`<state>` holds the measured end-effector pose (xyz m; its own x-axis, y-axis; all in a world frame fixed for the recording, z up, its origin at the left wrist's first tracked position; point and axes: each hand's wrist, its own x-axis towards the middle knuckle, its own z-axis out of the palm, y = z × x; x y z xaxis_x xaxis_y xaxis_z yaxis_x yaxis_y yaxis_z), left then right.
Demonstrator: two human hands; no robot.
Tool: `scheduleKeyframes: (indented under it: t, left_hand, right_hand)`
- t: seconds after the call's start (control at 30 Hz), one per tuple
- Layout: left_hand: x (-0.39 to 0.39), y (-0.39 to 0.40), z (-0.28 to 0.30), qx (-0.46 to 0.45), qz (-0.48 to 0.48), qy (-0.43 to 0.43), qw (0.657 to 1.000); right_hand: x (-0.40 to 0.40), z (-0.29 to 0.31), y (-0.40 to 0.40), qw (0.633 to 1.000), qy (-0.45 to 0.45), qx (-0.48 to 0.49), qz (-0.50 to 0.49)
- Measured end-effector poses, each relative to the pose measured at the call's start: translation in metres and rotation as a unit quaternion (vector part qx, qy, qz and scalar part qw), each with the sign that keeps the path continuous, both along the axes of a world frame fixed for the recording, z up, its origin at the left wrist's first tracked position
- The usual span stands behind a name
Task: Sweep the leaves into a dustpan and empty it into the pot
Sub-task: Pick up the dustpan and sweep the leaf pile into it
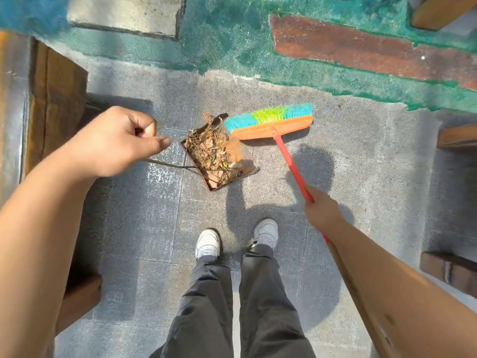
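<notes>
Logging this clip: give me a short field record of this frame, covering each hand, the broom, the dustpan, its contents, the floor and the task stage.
left hand: closed on the thin wire handle of the dustpan
right hand: gripping the red broom handle
broom: orange head, blue and green bristles, resting on the floor at the dustpan's far edge
dustpan: flat, rusty metal, on the floor
leaves: dry brown litter piled inside the dustpan
floor: grey paving, green paint further off
pot: not in view
task stage: leaves gathered, not yet emptied
</notes>
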<state>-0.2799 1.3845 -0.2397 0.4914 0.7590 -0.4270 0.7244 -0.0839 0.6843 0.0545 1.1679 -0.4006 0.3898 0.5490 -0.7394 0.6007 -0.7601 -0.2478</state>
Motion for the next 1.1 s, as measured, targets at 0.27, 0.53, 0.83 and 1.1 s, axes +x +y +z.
scheduleKeyframes:
  t: [0.27, 0.53, 0.83, 1.1]
  left_hand:
    - [-0.003, -0.008, -0.003, -0.001, -0.003, -0.002, 1.000]
    - [-0.009, -0.010, -0.005, -0.006, 0.005, -0.010, 1.000]
    - [-0.005, -0.010, -0.006, -0.017, 0.014, -0.013, 1.000]
    - [-0.008, -0.006, -0.007, -0.012, 0.030, -0.023, 0.999]
  right_hand:
    - [0.009, -0.002, 0.002, 0.997, -0.049, -0.062, 0.022]
    - [-0.008, 0.012, -0.032, 0.999, 0.029, -0.024, 0.032]
    - [0.006, -0.012, 0.018, 0.998, -0.036, -0.022, -0.042]
    - [-0.016, -0.013, 0.007, 0.999, 0.004, -0.014, 0.031]
